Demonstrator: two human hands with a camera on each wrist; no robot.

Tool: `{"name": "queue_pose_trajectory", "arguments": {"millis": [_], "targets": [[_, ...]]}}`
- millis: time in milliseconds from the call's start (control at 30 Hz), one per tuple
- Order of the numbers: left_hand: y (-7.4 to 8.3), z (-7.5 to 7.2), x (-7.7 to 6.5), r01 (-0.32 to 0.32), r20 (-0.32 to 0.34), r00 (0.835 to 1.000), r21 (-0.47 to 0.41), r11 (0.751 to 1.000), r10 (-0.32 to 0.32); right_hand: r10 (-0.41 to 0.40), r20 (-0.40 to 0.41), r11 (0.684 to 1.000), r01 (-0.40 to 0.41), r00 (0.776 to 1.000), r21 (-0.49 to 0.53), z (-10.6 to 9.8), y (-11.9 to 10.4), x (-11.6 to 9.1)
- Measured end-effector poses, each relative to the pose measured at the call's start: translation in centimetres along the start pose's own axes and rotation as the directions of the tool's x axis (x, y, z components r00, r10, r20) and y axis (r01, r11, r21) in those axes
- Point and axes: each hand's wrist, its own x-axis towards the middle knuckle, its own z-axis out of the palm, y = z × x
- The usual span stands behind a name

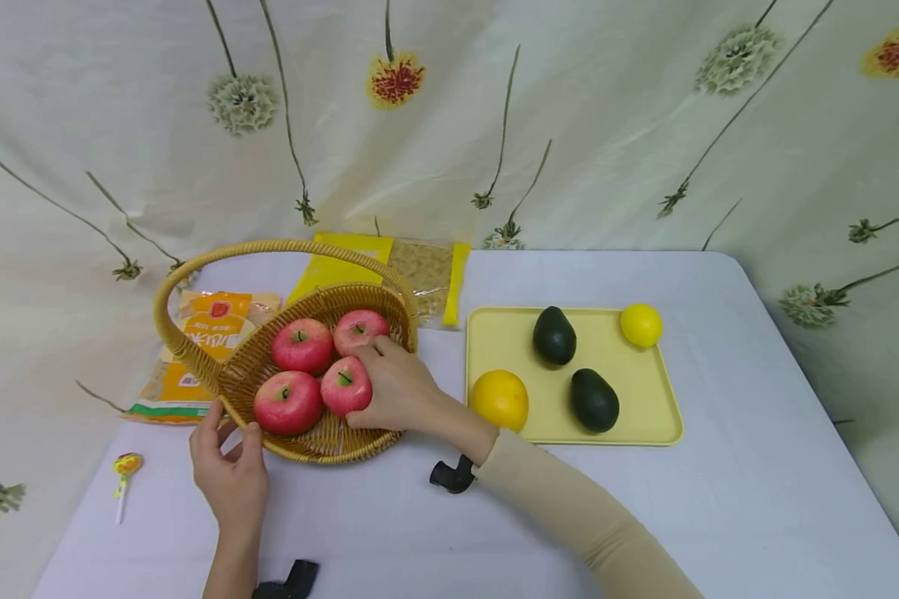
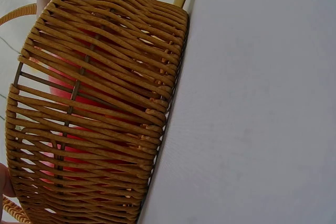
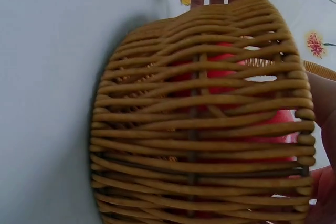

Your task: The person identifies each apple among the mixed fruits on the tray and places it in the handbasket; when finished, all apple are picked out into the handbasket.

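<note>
A wicker basket (image 1: 322, 449) with a tall arched handle holds several red apples (image 1: 288, 403). My right hand (image 1: 397, 384) reaches over the basket's right side and grips the front right apple (image 1: 346, 384), thumb toward me and fingers behind it. At the basket's front left rim, my left hand (image 1: 228, 466) holds the edge between thumb and fingers. The left wrist view shows the basket's woven wall (image 2: 100, 103) with red apples behind the gaps. In the right wrist view the wall (image 3: 210, 124) hides most of the apples, and part of my right hand (image 3: 323, 192) appears at the edge.
Right of the basket lies a yellow tray (image 1: 644, 416) with two avocados (image 1: 554, 336), an orange (image 1: 500, 401) and a lemon (image 1: 641, 325). Behind the basket are an orange-and-clear bag (image 1: 210, 333) and a yellow bag (image 1: 427, 270). A lollipop (image 1: 126, 474) lies at left.
</note>
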Motion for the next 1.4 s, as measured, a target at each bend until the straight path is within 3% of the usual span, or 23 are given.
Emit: {"name": "queue_pose_trajectory", "arguments": {"millis": [300,833,1133,1400], "targets": [[-0.1,0.0,0.0,-0.005,-0.009,1.0,0.011,1.0,0.005,-0.008,0.007,0.98,0.009,1.0,-0.196,1.2,-0.4,0.2],[0.2,0.2,0.0,0.005,0.001,1.0,0.023,1.0,-0.005,-0.011,0.012,0.978,0.013,1.0,-0.208,1.3,-0.5,0.1],[0.2,0.1,-0.1,0.018,-0.006,1.0,0.037,0.999,-0.018,-0.048,0.035,0.991,0.052,0.998,-0.122,-0.3,-0.6,-1.2],[0.1,0.1,0.0,0.019,-0.002,1.0,0.033,0.999,-0.019,-0.126,-0.065,0.989,0.13,0.99,0.071,-3.0,0.5,-5.7]]}}
